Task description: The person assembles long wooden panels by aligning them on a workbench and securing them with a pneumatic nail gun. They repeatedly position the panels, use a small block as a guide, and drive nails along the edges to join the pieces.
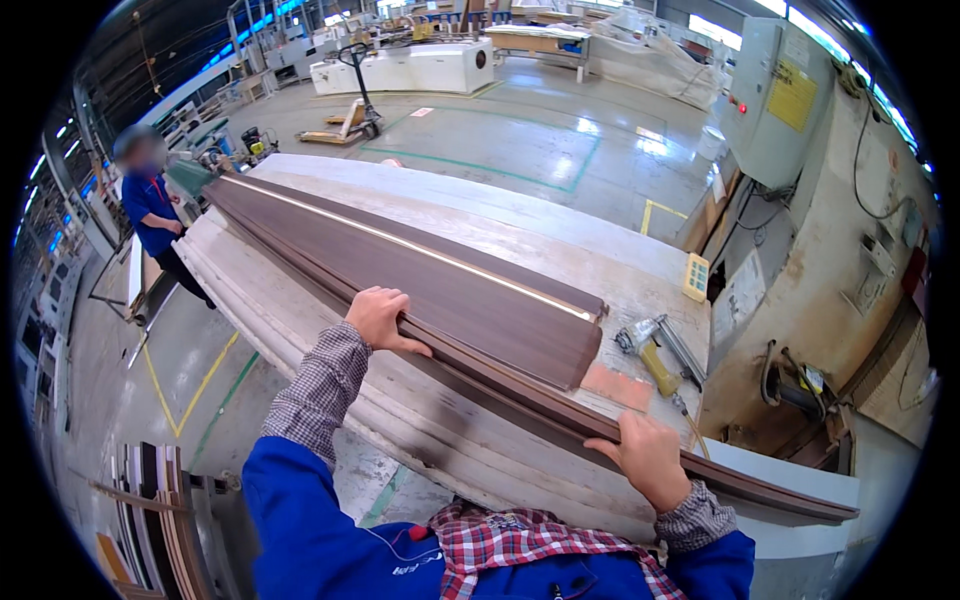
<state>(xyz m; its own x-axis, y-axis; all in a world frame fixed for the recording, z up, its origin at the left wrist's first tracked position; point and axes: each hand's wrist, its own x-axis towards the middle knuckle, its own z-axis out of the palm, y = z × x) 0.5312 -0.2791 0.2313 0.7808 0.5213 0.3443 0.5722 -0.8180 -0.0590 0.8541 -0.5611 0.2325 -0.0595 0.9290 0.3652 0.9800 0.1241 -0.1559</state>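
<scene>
A long dark brown trim strip runs slantwise across the worktable. My left hand grips it near the middle, fingers over the far side and thumb on the near side. Farther right, my right hand is closed round the same strip, thumb pointing left along it. The strip's right end sticks out past the table. Just beyond it lies a wide brown panel with a pale shiny line along its length. Beside the panel's right end rests a nail gun with a hose attached.
A pale worktable carries the work, a small yellow box at its right edge. An electrical cabinet stands at right. Another person is by the far left end. Boards stand at lower left; a pallet truck is beyond.
</scene>
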